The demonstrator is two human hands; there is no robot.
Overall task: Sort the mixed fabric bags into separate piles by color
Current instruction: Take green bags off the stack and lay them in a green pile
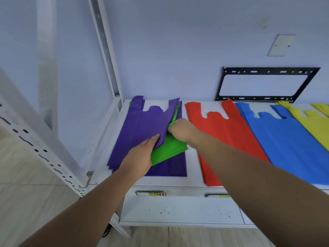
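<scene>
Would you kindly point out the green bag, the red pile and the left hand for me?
green bag (169, 151): head view, on its flat lower body.
red pile (227, 129): head view, on the top bag's middle.
left hand (140, 155): head view, on the back of the hand.

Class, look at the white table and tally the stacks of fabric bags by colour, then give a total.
Mixed stack, purple bags with green bags tucked between them: 1
Red stack: 1
Blue stack: 1
Yellow stack, partly cut off by the frame edge: 1
Total: 4 stacks, 5 colours
</scene>
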